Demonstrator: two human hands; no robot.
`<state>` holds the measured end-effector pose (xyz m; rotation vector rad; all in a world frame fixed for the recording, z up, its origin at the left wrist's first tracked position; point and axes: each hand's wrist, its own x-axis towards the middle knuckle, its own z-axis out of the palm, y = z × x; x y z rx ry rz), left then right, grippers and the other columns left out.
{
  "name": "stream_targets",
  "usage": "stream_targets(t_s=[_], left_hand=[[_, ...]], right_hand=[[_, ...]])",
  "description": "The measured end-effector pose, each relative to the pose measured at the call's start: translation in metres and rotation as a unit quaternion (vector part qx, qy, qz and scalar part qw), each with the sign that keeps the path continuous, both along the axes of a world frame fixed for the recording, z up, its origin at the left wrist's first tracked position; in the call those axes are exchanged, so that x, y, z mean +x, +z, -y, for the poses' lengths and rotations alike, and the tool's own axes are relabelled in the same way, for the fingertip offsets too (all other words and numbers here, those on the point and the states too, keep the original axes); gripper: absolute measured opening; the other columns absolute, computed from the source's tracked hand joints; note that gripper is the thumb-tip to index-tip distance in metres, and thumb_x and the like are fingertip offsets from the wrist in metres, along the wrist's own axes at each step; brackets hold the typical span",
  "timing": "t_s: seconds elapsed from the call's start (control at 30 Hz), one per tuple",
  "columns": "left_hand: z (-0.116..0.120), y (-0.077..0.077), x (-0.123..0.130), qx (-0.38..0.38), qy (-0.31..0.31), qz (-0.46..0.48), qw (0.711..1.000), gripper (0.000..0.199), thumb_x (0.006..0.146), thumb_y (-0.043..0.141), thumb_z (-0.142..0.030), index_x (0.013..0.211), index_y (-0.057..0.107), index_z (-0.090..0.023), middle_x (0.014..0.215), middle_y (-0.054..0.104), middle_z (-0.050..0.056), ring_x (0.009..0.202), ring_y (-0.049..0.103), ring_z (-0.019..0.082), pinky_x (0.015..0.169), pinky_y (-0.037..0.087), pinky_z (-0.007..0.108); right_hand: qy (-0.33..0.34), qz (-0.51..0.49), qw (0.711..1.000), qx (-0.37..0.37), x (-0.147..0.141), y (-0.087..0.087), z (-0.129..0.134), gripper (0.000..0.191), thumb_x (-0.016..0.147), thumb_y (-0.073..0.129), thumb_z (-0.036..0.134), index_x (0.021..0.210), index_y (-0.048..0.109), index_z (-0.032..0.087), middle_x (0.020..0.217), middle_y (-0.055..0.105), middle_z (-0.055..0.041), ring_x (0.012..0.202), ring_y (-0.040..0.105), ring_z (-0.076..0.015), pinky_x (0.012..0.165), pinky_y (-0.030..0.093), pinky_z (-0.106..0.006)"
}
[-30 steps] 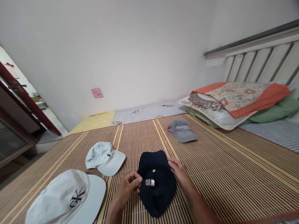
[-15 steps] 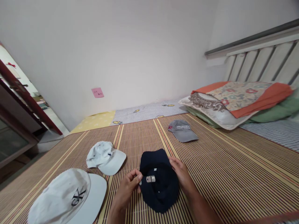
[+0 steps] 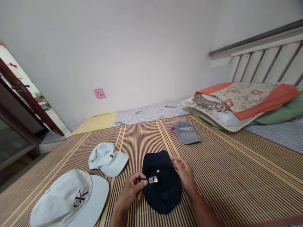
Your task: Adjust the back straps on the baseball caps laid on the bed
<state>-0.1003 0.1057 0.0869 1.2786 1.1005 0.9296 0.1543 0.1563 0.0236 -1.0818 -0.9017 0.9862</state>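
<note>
A dark navy cap lies upside down on the striped mat, its inside facing up and its brim pointing away from me. Over its left side, my left hand pinches the cap's back strap near a metal buckle. My right hand rests at the cap's right edge with its fingers apart, near the base of the brim. Two white caps lie to the left, one with a small dark logo and a larger one with black letters. A grey cap sits farther back.
The striped mat covers the bed. Pillows with an orange-edged floral cloth lie at the back right, by a white slatted headboard. A pink note is on the wall, and a door frame stands at the left.
My left hand has shifted slightly right and now pinches the strap beside the buckle, which has moved a little. My right hand's fingers have shifted slightly, and the navy cap stays in nearly the same place.
</note>
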Motion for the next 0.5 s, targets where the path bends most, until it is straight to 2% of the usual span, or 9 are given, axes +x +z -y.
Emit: stream_targets(t_s=[0.1, 0.27, 0.5], left_hand=[[0.001, 0.0, 0.002, -0.002, -0.002, 0.001, 1.0, 0.049, 0.073, 0.082, -0.062, 0.079, 0.061, -0.019, 0.056, 0.047, -0.01, 0.037, 0.032, 0.003, 0.039, 0.02, 0.02], [0.0, 0.0, 0.004, -0.008, -0.022, 0.007, 1.0, 0.048, 0.078, 0.079, -0.063, 0.078, 0.057, -0.019, 0.056, 0.048, -0.01, 0.035, 0.032, 0.002, 0.037, 0.019, 0.019], [0.0, -0.004, 0.003, -0.003, -0.007, 0.018, 1.0, 0.046, 0.081, 0.077, -0.061, 0.08, 0.057, -0.019, 0.055, 0.051, -0.009, 0.036, 0.04, 0.004, 0.038, 0.022, 0.018]], right_hand=[[-0.002, 0.025, 1.0, 0.017, -0.001, 0.007, 0.005, 0.047, 0.081, 0.072, 0.064, 0.1, 0.077, 0.021, 0.109, 0.08, -0.0129, 0.106, 0.073, -0.0316, 0.096, 0.054, -0.043], [0.004, 0.041, 0.999, 0.024, -0.001, 0.012, 0.01, 0.042, 0.087, 0.068, 0.06, 0.102, 0.076, 0.022, 0.106, 0.081, -0.0117, 0.1, 0.075, -0.0303, 0.091, 0.056, -0.041], [-0.003, 0.039, 0.999, 0.026, 0.001, 0.015, 0.009, 0.044, 0.084, 0.07, 0.062, 0.099, 0.077, 0.022, 0.106, 0.081, -0.0133, 0.101, 0.075, -0.0321, 0.089, 0.058, -0.042]])
